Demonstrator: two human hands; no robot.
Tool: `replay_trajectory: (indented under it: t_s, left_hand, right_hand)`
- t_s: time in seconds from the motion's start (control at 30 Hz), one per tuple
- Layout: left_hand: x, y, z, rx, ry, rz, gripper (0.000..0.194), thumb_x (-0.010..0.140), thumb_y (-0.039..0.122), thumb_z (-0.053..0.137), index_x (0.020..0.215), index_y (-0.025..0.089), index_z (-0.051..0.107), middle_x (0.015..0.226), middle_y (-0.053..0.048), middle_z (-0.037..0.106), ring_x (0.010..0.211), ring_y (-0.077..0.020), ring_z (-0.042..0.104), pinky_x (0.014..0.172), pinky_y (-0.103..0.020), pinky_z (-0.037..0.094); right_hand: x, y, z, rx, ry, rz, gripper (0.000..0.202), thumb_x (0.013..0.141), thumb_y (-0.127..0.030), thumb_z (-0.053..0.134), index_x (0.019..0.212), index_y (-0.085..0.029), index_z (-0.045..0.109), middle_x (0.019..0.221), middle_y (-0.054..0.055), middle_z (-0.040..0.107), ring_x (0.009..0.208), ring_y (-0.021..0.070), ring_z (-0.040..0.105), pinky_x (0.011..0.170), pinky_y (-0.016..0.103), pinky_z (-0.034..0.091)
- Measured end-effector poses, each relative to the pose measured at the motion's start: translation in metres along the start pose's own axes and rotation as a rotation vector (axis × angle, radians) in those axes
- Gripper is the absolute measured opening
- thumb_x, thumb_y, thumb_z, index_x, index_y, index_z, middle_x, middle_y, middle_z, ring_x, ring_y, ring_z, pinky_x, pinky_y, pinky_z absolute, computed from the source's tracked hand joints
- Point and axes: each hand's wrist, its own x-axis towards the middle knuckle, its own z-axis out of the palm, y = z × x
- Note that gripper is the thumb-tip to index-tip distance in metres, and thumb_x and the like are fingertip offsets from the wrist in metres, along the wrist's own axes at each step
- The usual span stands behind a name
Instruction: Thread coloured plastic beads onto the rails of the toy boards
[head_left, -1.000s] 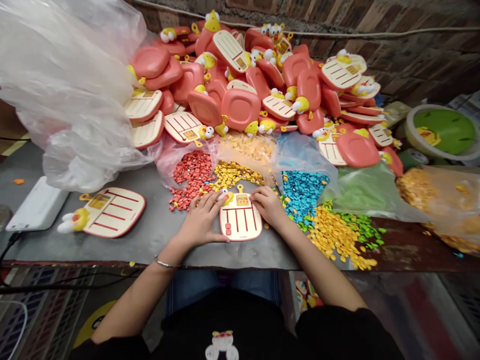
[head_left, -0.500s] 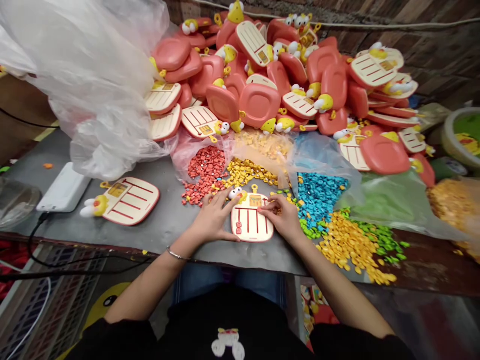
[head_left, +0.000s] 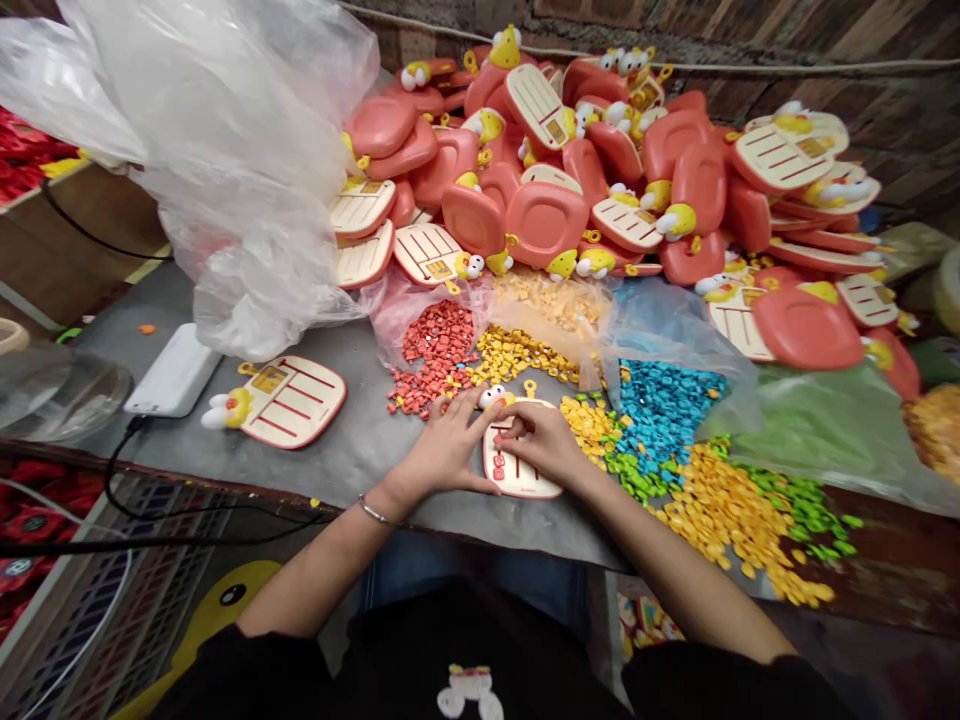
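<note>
A cream slotted board [head_left: 529,477] with a red rim and a yellow-and-white head lies on the grey table top, partly under my hands. My left hand [head_left: 448,445] grips its left edge, fingers near the head and thumb at the lower left. Over the upper part of the board, my right hand [head_left: 546,440] has its fingertips pinched by the left slot; whatever they hold is too small to make out. Red pieces [head_left: 499,468] sit in that left slot. Behind my hands are red pieces [head_left: 439,335] and yellow pieces [head_left: 521,352] in heaps.
A second slotted board [head_left: 294,402] and a white box with a cable [head_left: 176,372] lie at left. Blue pieces [head_left: 664,400], green pieces and yellow pieces [head_left: 739,510] spread at right. Stacked boards [head_left: 547,222] and a clear plastic bag [head_left: 255,180] stand behind.
My right hand has moved from the board's right slots leftward to the left slot, above the red pieces. My left hand keeps its hold. The whole view has shifted slightly.
</note>
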Motion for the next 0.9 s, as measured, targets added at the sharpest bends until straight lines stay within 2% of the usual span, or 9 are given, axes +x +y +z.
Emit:
replay_trajectory:
  t_s: [0.1, 0.2, 0.3, 0.37, 0.43, 0.5, 0.6, 0.73, 0.9]
  left_hand:
    - [-0.001, 0.0, -0.001, 0.013, -0.007, 0.003, 0.12, 0.06, 0.083, 0.066, 0.154, 0.018, 0.028, 0.157, -0.023, 0.024, 0.14, -0.0407, 0.027, 0.108, -0.053, 0.019]
    - [-0.001, 0.0, -0.001, 0.029, -0.014, -0.008, 0.118, 0.061, 0.082, 0.066, 0.153, 0.019, 0.029, 0.157, -0.024, 0.023, 0.141, -0.0417, 0.025, 0.108, -0.055, 0.019]
    - [-0.002, 0.0, 0.0, 0.047, -0.002, -0.019, 0.115, 0.061, 0.081, 0.067, 0.152, 0.019, 0.034, 0.156, -0.025, 0.024, 0.141, -0.0418, 0.024, 0.108, -0.055, 0.019]
    - [-0.003, 0.0, 0.001, 0.052, 0.014, -0.019, 0.114, 0.06, 0.081, 0.067, 0.15, 0.019, 0.036, 0.156, -0.025, 0.025, 0.14, -0.0416, 0.025, 0.108, -0.055, 0.018]
    - [-0.003, -0.001, 0.001, 0.053, 0.029, -0.009, 0.113, 0.06, 0.082, 0.067, 0.15, 0.02, 0.037, 0.157, -0.022, 0.026, 0.14, -0.0415, 0.025, 0.109, -0.054, 0.016]
    - [-0.003, -0.001, 0.002, 0.052, 0.036, 0.014, 0.112, 0.062, 0.081, 0.065, 0.152, 0.021, 0.034, 0.158, -0.018, 0.028, 0.141, -0.0408, 0.024, 0.11, -0.054, 0.013]
    - [-0.003, -0.001, 0.001, 0.045, 0.034, 0.046, 0.11, 0.067, 0.079, 0.063, 0.154, 0.023, 0.028, 0.157, -0.014, 0.031, 0.143, -0.0386, 0.023, 0.112, -0.052, 0.008]
    - [-0.003, 0.0, 0.0, 0.021, 0.038, 0.044, 0.109, 0.067, 0.079, 0.063, 0.154, 0.024, 0.025, 0.157, -0.013, 0.033, 0.142, -0.0379, 0.026, 0.112, -0.051, 0.005]
    - [-0.003, 0.001, -0.002, 0.014, 0.04, 0.053, 0.11, 0.067, 0.076, 0.066, 0.155, 0.024, 0.024, 0.157, -0.013, 0.033, 0.141, -0.0387, 0.029, 0.111, -0.052, 0.008]
  right_hand:
    - [0.013, -0.002, -0.016, 0.026, -0.125, -0.067, 0.017, 0.078, -0.029, 0.075, 0.091, -0.019, 0.071, 0.071, 0.0, 0.068, 0.066, 0.0165, 0.061, 0.062, 0.027, 0.045]
    - [0.053, -0.002, -0.023, -0.078, -0.002, -0.119, 0.012, 0.089, -0.026, 0.062, 0.091, -0.018, 0.071, 0.083, 0.004, 0.071, 0.076, 0.0181, 0.063, 0.07, 0.029, 0.047]
    - [0.106, 0.0, -0.011, -0.375, -0.02, -0.231, 0.011, 0.085, -0.012, 0.063, 0.091, -0.016, 0.071, 0.094, 0.01, 0.071, 0.093, 0.0219, 0.061, 0.085, 0.034, 0.045]
    - [0.132, 0.0, 0.0, -0.557, -0.113, -0.271, 0.012, 0.085, -0.009, 0.061, 0.088, -0.015, 0.071, 0.092, 0.012, 0.069, 0.094, 0.0232, 0.059, 0.086, 0.035, 0.044]
    - [0.142, -0.001, 0.004, -0.625, -0.149, -0.277, 0.014, 0.086, -0.008, 0.058, 0.088, -0.015, 0.071, 0.09, 0.011, 0.068, 0.091, 0.0222, 0.058, 0.082, 0.033, 0.044]
    - [0.133, -0.002, -0.002, -0.54, -0.09, -0.277, 0.019, 0.087, -0.007, 0.055, 0.096, -0.016, 0.069, 0.093, 0.009, 0.067, 0.089, 0.0197, 0.059, 0.08, 0.03, 0.045]
    - [0.089, 0.001, -0.026, -0.317, 0.073, -0.275, 0.024, 0.09, -0.01, 0.053, 0.108, -0.018, 0.066, 0.099, 0.007, 0.067, 0.09, 0.0176, 0.061, 0.081, 0.028, 0.048]
    - [0.019, 0.017, -0.051, -0.294, 0.235, -0.182, 0.017, 0.095, -0.02, 0.051, 0.096, -0.02, 0.068, 0.091, 0.007, 0.065, 0.086, 0.0198, 0.062, 0.077, 0.032, 0.05]
    - [-0.019, 0.035, -0.041, -0.328, 0.315, -0.136, 0.018, 0.095, -0.025, 0.051, 0.089, -0.021, 0.068, 0.092, 0.009, 0.062, 0.088, 0.0212, 0.062, 0.079, 0.035, 0.053]
